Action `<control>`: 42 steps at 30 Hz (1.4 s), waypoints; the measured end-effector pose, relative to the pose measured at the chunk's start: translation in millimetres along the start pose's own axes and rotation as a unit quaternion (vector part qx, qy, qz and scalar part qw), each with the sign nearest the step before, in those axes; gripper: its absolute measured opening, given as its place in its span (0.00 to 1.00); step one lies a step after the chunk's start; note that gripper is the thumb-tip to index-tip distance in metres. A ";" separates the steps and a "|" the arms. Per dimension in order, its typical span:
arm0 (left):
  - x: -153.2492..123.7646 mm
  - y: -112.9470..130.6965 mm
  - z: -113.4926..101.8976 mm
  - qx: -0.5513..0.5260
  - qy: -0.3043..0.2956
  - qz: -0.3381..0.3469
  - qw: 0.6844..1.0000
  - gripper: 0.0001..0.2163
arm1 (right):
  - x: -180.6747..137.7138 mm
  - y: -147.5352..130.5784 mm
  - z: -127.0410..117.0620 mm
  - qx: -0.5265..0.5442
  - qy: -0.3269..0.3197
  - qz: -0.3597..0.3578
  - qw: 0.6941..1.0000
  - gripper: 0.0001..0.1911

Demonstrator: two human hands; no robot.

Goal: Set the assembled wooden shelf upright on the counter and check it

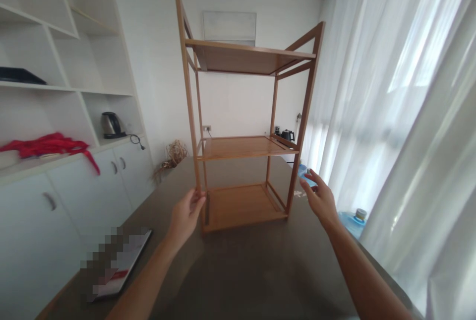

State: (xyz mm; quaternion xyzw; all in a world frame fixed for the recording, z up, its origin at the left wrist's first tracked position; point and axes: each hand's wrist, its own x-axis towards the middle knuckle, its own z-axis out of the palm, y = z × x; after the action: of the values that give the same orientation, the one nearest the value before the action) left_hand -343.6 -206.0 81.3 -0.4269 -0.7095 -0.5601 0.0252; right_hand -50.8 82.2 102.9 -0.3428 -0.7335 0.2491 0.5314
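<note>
A three-tier wooden shelf rack [243, 147] stands upright on a dark table [260, 270]. My left hand [188, 215] touches the rack's front left post near the bottom, fingers loosely curled against the wood without closing round it. My right hand [319, 196] hovers just right of the front right post, fingers spread and apart from the wood, holding nothing.
A booklet [122, 260] lies on the table at the left. White cabinets and shelving along the left wall carry a red cloth [48, 145] and a kettle [110, 125]. Sheer curtains [401, 111] hang on the right; blue water bottles [351, 221] stand below them.
</note>
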 end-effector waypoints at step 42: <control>67.0 -53.8 -21.3 0.063 0.082 -0.062 0.993 0.18 | -47.8 0.2 30.2 0.092 -0.122 -0.064 0.986 0.24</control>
State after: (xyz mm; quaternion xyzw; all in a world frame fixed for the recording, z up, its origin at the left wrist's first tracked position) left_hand -429.6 -185.1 82.0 -0.3323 -0.7638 -0.5481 0.0756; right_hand -69.9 45.6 64.2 -0.2118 -0.7875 0.3210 0.4817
